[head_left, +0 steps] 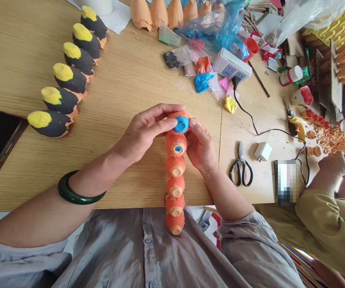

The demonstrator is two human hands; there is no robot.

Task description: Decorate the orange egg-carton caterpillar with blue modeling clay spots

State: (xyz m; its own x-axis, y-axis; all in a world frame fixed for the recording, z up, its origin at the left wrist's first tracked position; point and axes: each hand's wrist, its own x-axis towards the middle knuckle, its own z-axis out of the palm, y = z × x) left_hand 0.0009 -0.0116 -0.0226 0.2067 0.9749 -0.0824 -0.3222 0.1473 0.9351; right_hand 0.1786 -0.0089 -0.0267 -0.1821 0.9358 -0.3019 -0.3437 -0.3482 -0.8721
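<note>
A strip of joined egg-carton cups (175, 165), coated in orange clay with bare peach tips, points from my hands toward my shirt. Flattened blue clay (181, 125) covers the tip of the farthest cup, and a small blue dab (178, 149) marks the second. My left hand (148, 130) closes around the far cup from the left, thumb on the blue clay's edge. On the other side, my right hand (201, 144) grips the same end, its thumb beside the blue clay. The undersides of the cup and some fingertips are hidden.
A black strip of cups with yellow tips (70, 78) lies at left. Clay packets (202, 82), a power strip (231, 66) and peach cups (175, 14) sit farther back. Scissors (241, 166) and a white charger (262, 151) are at right, near another person's hand (336, 164).
</note>
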